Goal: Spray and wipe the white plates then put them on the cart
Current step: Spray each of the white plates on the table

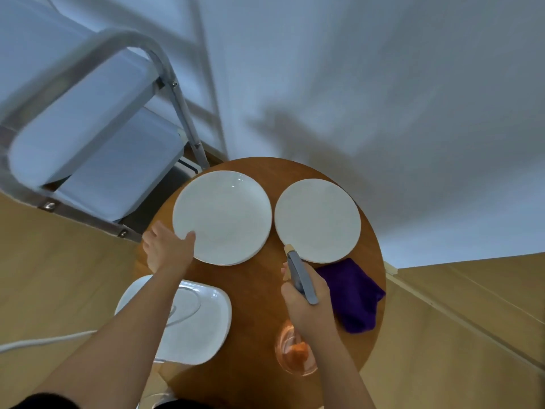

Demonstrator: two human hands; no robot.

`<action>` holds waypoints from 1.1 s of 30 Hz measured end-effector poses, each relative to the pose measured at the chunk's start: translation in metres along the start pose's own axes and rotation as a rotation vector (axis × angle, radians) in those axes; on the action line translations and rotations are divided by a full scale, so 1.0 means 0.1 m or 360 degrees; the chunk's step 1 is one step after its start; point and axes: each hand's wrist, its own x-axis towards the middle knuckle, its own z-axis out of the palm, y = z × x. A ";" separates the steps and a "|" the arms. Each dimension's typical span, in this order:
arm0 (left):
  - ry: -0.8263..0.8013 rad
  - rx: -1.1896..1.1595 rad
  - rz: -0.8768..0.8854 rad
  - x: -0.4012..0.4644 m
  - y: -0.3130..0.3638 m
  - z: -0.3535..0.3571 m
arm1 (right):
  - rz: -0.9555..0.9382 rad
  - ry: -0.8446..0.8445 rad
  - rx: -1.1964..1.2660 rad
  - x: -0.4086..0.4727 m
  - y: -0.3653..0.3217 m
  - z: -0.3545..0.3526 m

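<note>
Round table (259, 290), two plates (221, 217) near edge

Two plain white round plates (221, 217) (317, 220) noted on a brown wooden table (259, 296). Purple cloth (352, 295), unpatterned. Grey-blue spray head (301, 276) with beige nozzle; clear bottle tinted orange. Cart (97, 149) seen as grey metal with pale shelves. White chair seat (203, 323).

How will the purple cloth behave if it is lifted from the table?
The purple cloth lies crumpled in soft folds, so it will probably hang limp and feel light. It looks unbreakable. One corner seems tucked under the right plate, so lifting might tug that plate.
</note>
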 end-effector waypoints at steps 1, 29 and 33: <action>-0.0090 -0.0005 -0.0029 0.07 -0.03 -0.03 | -0.0008 -0.0067 0.0030 -0.03 -0.03 0.04; -0.0899 -0.1555 -0.0308 0.26 -0.31 -0.27 | -0.0095 0.0347 -0.0026 -0.01 -0.25 1.00; -0.1036 -0.1797 -0.0402 0.18 -0.38 -0.25 | -0.0133 0.0255 -0.0125 -0.06 -0.28 1.02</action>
